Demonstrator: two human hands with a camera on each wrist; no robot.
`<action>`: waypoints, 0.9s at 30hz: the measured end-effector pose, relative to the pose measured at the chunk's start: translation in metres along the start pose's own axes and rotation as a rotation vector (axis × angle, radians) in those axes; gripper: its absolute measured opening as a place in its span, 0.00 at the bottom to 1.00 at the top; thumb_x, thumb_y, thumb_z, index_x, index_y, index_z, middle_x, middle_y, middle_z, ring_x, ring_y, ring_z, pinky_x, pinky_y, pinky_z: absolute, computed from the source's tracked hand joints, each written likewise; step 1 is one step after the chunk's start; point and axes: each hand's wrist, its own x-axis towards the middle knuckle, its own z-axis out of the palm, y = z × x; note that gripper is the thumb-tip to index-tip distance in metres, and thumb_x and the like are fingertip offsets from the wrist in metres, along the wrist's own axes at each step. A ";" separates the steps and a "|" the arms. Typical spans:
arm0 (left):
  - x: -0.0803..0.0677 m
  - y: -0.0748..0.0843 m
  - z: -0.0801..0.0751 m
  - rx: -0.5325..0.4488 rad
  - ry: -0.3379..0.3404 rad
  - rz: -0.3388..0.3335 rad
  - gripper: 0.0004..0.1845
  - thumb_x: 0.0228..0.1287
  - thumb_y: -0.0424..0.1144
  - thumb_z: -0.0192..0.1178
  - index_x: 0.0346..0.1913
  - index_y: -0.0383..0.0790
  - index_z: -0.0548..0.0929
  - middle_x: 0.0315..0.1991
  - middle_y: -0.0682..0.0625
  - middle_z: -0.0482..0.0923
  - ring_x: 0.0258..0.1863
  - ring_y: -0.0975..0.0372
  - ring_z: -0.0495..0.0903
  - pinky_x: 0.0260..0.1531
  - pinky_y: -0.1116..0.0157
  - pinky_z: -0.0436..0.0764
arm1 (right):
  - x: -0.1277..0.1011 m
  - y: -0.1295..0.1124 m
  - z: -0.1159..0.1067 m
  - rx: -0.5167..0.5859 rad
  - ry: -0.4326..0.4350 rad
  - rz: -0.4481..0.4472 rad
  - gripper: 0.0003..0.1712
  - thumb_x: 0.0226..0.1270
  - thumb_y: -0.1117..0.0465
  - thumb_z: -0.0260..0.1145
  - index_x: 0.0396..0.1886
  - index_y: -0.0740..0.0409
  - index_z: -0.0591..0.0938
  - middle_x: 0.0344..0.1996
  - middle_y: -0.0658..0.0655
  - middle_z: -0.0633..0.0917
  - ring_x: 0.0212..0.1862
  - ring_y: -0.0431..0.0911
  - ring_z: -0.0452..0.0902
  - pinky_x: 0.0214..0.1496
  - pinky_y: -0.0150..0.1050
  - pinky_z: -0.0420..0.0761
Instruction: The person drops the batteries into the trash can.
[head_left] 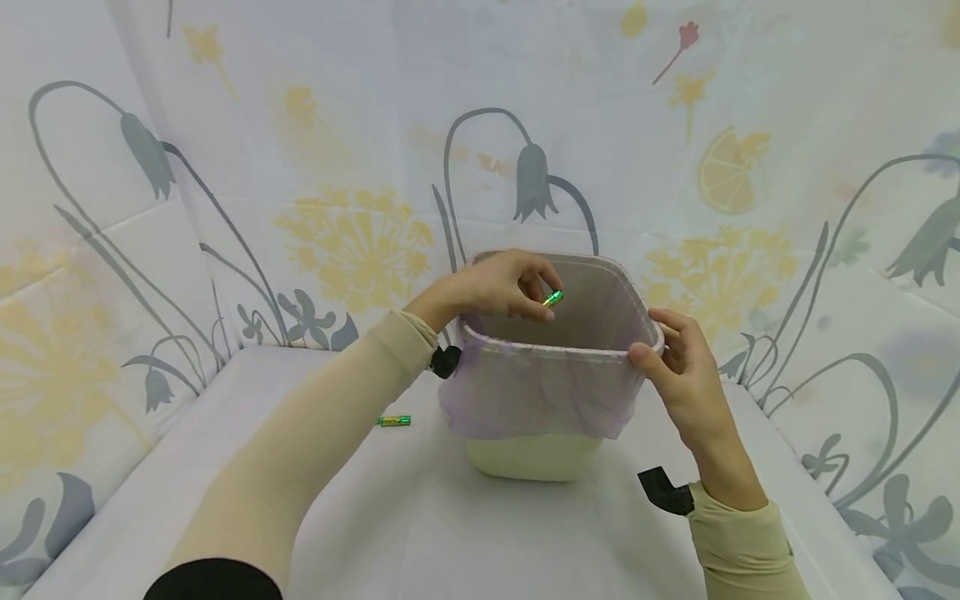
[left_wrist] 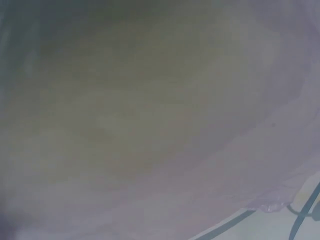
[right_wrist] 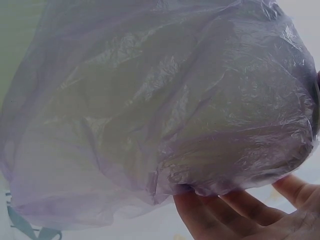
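In the head view a pale green trash bin (head_left: 532, 458) stands on the white surface, with a translucent purple bag (head_left: 540, 390) folded down over its rim. Over the bin's mouth, my left hand (head_left: 506, 287) pinches a small green battery (head_left: 553, 298) between thumb and fingers. My right hand (head_left: 684, 379) grips the rim at the right corner, thumb on the near side. The right wrist view shows fingers of that hand (right_wrist: 250, 215) against the crinkled bag (right_wrist: 150, 100). Only the blurred bag (left_wrist: 240, 150) and bin wall fill the left wrist view; the left hand is hidden there.
A second green battery (head_left: 394, 421) lies on the white cloth (head_left: 405, 517), left of the bin and partly hidden by my left sleeve (head_left: 315, 442). Flower-printed curtains (head_left: 360, 150) enclose the back and sides.
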 end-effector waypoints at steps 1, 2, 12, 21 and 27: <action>0.000 0.000 0.000 0.005 -0.001 -0.005 0.18 0.56 0.38 0.70 0.49 0.42 0.80 0.34 0.48 0.83 0.32 0.58 0.80 0.32 0.64 0.78 | 0.000 0.000 0.000 0.002 0.001 0.000 0.28 0.69 0.67 0.59 0.67 0.60 0.62 0.57 0.66 0.68 0.49 0.43 0.74 0.50 0.27 0.73; 0.000 0.000 0.001 0.020 -0.001 -0.011 0.18 0.56 0.38 0.71 0.48 0.42 0.80 0.34 0.49 0.83 0.32 0.58 0.80 0.32 0.65 0.78 | 0.000 0.000 0.000 0.001 -0.001 0.001 0.28 0.69 0.67 0.59 0.67 0.60 0.62 0.57 0.66 0.68 0.49 0.43 0.74 0.50 0.27 0.73; -0.002 0.004 0.004 0.119 -0.012 -0.049 0.18 0.55 0.40 0.71 0.49 0.44 0.81 0.34 0.51 0.82 0.35 0.60 0.81 0.36 0.64 0.79 | -0.001 0.000 0.000 0.009 -0.002 -0.002 0.28 0.69 0.67 0.59 0.67 0.59 0.62 0.57 0.66 0.68 0.50 0.45 0.74 0.50 0.27 0.73; -0.002 0.005 0.003 0.135 -0.034 -0.077 0.20 0.56 0.42 0.70 0.51 0.44 0.79 0.35 0.51 0.82 0.38 0.57 0.82 0.38 0.64 0.78 | 0.000 0.001 -0.001 -0.009 0.005 0.009 0.29 0.69 0.67 0.59 0.67 0.59 0.62 0.57 0.65 0.68 0.51 0.44 0.74 0.51 0.27 0.73; -0.002 0.004 0.003 0.151 -0.027 -0.089 0.21 0.57 0.44 0.70 0.52 0.44 0.78 0.35 0.52 0.82 0.36 0.59 0.81 0.37 0.64 0.78 | 0.000 0.001 -0.001 -0.013 0.002 0.013 0.28 0.70 0.67 0.58 0.67 0.58 0.62 0.57 0.65 0.69 0.50 0.43 0.74 0.50 0.26 0.73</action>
